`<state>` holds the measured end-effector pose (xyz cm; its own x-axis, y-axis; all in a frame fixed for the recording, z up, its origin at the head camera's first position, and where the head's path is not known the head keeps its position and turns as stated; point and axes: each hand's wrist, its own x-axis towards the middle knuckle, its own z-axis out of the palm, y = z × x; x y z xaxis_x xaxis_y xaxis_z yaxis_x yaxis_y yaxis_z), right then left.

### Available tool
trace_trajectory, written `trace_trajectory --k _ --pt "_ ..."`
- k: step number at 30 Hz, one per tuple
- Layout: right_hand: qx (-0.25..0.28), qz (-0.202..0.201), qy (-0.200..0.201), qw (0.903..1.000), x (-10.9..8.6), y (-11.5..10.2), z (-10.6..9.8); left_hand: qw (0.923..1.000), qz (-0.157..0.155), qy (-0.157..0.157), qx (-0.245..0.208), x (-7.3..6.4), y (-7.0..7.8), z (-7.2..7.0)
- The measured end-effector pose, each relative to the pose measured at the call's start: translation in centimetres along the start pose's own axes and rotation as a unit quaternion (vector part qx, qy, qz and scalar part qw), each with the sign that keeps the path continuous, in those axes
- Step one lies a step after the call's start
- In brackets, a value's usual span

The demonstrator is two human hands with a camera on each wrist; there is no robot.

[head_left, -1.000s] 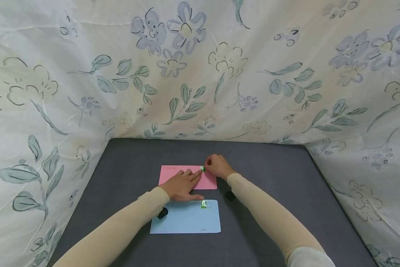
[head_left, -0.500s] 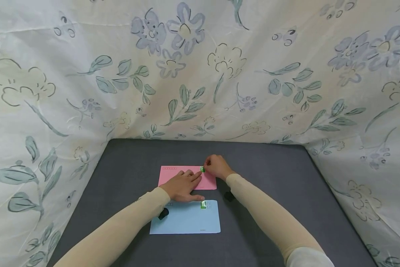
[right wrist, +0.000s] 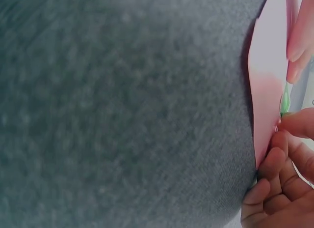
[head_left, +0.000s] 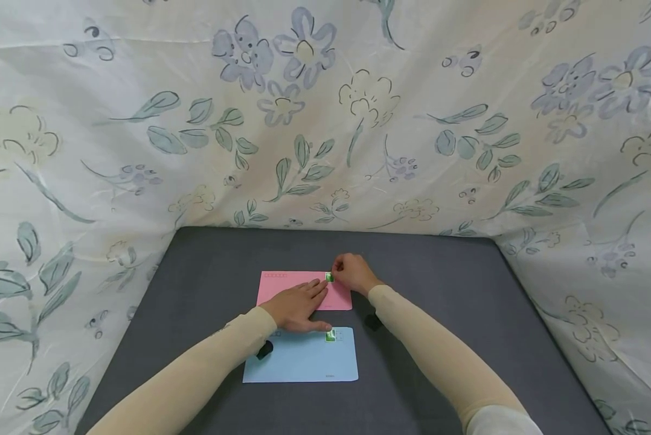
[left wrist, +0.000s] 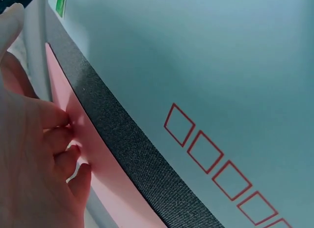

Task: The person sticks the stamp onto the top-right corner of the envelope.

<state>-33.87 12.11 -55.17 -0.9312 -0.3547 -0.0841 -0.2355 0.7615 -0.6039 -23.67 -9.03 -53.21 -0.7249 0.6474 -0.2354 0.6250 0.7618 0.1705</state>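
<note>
A pink envelope (head_left: 282, 280) lies flat, with a small green stamp (head_left: 329, 277) at its upper right corner. My right hand (head_left: 356, 273) pinches the stamp's edge between thumb and forefinger; in the right wrist view a green sliver of the stamp (right wrist: 285, 100) shows beside the fingertips, the other fingers curled below. My left hand (head_left: 298, 307) rests across the pink envelope, fingers extended and their tips beside the stamp. Nearer to me lies a blue envelope (head_left: 304, 362), partly under the left wrist, bearing another green stamp (head_left: 331, 335). Red postcode boxes (left wrist: 206, 150) are printed on it.
Both envelopes lie on a dark grey tabletop (head_left: 439, 272). Floral cloth (head_left: 385, 151) hangs around its back and sides. Black devices are on the undersides of the left wrist (head_left: 264, 349) and right wrist (head_left: 373, 321).
Both hands and envelopes stay nearly in place, and the right hand still holds the stamp's edge. The left fingers have drawn slightly together. The cloth at the left has shifted leftward.
</note>
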Motion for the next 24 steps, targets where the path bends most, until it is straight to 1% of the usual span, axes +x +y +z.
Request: trace_trajectory --k 3,5,7,9,11,13,16,17,20,24 --pt "0.009 -0.017 0.001 0.9998 0.0 0.3 -0.2 1.0 -0.002 -0.001 -0.001 0.1 -0.2 0.1" --pt "0.013 -0.038 0.004 0.9992 -0.2 0.6 -0.5 1.0 -0.003 -0.002 0.0 0.2 -0.3 0.2" --pt "0.007 -0.071 0.01 0.9974 -0.6 1.1 -0.8 1.0 -0.002 -0.003 0.0 0.3 -0.5 0.2" --pt "-0.016 -0.114 0.011 0.9933 -1.1 1.6 -1.2 1.0 -0.001 -0.005 0.0 0.4 -0.6 0.1" --pt "-0.05 -0.158 0.003 0.9862 -1.9 2.1 -1.6 1.0 -0.002 -0.006 -0.003 0.5 -0.6 0.1" --pt "-0.088 -0.198 -0.015 0.976 -2.6 2.5 -2.0 0.9999 -0.003 -0.006 -0.008 0.5 -0.7 0.0" --pt "-0.13 -0.238 -0.046 0.9612 -3.6 2.7 -2.4 0.9999 -0.003 -0.007 -0.012 0.5 -0.8 0.0" --pt "-0.143 -0.249 -0.054 0.9564 -3.8 2.8 -2.4 0.9999 -0.003 -0.007 -0.013 0.5 -0.8 0.0" --pt "-0.166 -0.267 -0.068 0.9467 -4.2 3.0 -2.4 0.9998 -0.003 -0.01 -0.014 0.5 -0.8 0.1" --pt "-0.192 -0.272 -0.076 0.9399 -4.3 3.3 -2.1 0.9998 0.0 -0.011 -0.018 0.5 -0.8 0.3"
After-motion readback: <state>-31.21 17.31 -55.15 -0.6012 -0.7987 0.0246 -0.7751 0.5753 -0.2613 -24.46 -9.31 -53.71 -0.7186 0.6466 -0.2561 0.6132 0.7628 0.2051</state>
